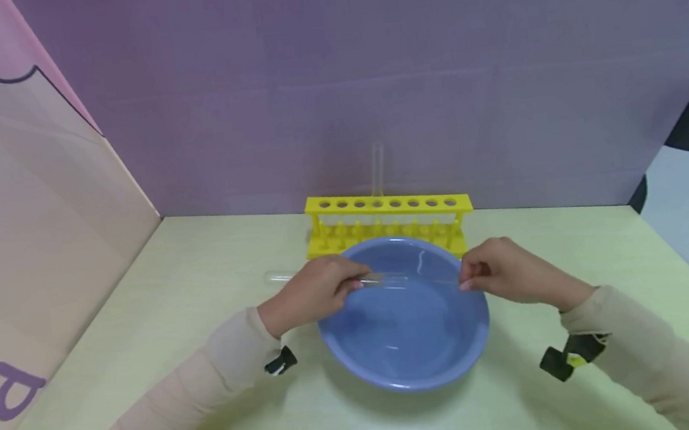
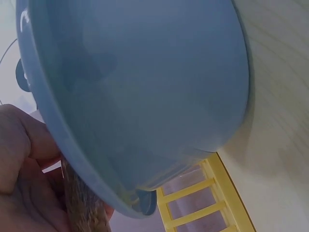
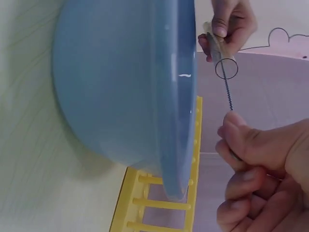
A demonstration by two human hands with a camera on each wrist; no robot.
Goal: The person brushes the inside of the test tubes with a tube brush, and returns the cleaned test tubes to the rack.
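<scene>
Above a blue basin (image 1: 411, 383), my left hand (image 1: 315, 291) grips a clear glass test tube (image 1: 278, 276) that lies roughly level. Inside the tube is a test tube brush, its brown bristles (image 2: 83, 200) showing in the left wrist view. The brush's twisted wire handle (image 3: 227, 92) comes out of the tube's open mouth (image 3: 226, 69). My right hand (image 1: 507, 269) pinches that wire between thumb and forefinger, off to the right over the basin's rim. The remaining right fingers curl in toward the palm in the right wrist view. My left fingers hide part of the tube.
Right behind the basin stands a yellow test tube rack (image 1: 387, 203) with a row of holes and pegs. One clear test tube (image 1: 377, 168) stands upright at the rack. A purple wall panel (image 1: 380, 83) rises at the back edge of the pale wooden table (image 1: 215, 258).
</scene>
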